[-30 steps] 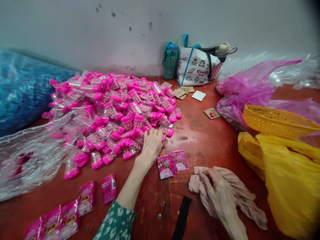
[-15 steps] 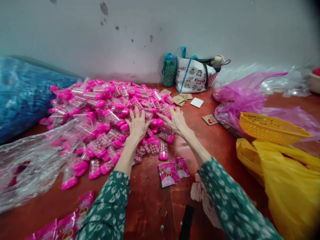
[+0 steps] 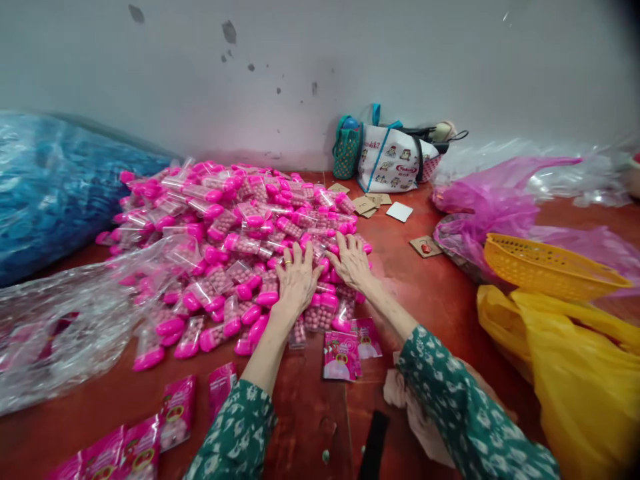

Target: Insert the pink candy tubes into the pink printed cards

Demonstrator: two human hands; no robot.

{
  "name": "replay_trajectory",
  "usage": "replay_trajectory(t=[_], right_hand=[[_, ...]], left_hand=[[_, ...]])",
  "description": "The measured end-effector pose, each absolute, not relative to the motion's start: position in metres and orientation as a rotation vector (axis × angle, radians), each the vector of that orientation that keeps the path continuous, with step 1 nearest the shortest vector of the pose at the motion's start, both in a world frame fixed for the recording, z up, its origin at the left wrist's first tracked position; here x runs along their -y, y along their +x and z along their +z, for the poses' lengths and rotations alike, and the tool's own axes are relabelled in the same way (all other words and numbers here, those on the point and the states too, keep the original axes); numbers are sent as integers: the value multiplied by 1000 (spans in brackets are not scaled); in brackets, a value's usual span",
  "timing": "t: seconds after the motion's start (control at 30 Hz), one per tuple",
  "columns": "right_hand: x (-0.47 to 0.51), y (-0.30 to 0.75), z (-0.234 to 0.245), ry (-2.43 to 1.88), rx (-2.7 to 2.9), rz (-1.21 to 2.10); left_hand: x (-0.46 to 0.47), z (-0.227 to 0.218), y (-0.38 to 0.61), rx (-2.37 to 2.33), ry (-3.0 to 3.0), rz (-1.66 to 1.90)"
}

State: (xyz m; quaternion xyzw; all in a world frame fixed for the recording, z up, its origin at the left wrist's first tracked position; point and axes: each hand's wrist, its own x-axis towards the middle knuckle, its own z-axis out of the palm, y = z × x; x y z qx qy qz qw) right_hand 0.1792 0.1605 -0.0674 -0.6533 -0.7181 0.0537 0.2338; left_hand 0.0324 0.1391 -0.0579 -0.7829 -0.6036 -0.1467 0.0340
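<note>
A big heap of small clear bottles [image 3: 240,233] with bright pink caps, filled with pink balls, spreads over the reddish-brown floor. My left hand [image 3: 297,277] lies on the heap's near right part, fingers spread, a ring on one finger. Just to its right my right hand [image 3: 353,263] rests on the heap's right edge with its fingers stretched out. Neither hand grips a bottle. Below the hands, pink printed packets [image 3: 341,355] lie against the bottles at the heap's front edge.
More pink packets [image 3: 143,447] lie at the front left. Clear plastic sheeting [image 3: 65,333] and a blue sack [image 3: 60,193] are on the left. A yellow basket [image 3: 550,267], a yellow bag [image 3: 585,373] and a purple bag [image 3: 505,190] lie right. A white tote bag [image 3: 387,160] stands by the wall.
Both hands have come nearer to me, drawing bottles at the heap's right side toward the pink packets. The view has shifted slightly left, showing another packet beside my left sleeve.
</note>
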Motion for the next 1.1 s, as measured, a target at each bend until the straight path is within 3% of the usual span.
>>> replay_trajectory(t=[0.2, 0.4, 0.6, 0.8, 1.1], right_hand=[[-145, 188, -56, -1760, 2026, 200], [-82, 203, -34, -1761, 2012, 196], [43, 190, -59, -1780, 1893, 245], [60, 183, -80, -1970, 1700, 175], [40, 190, -90, -2120, 1594, 80]], left_hand=[[-132, -61, 27, 1804, -2512, -510], [-114, -37, 17, 1784, -2569, -657], [-31, -15, 14, 1856, -2538, -1145], [31, -49, 29, 2013, -2633, -1220], [38, -82, 43, 2164, -2620, -1141]])
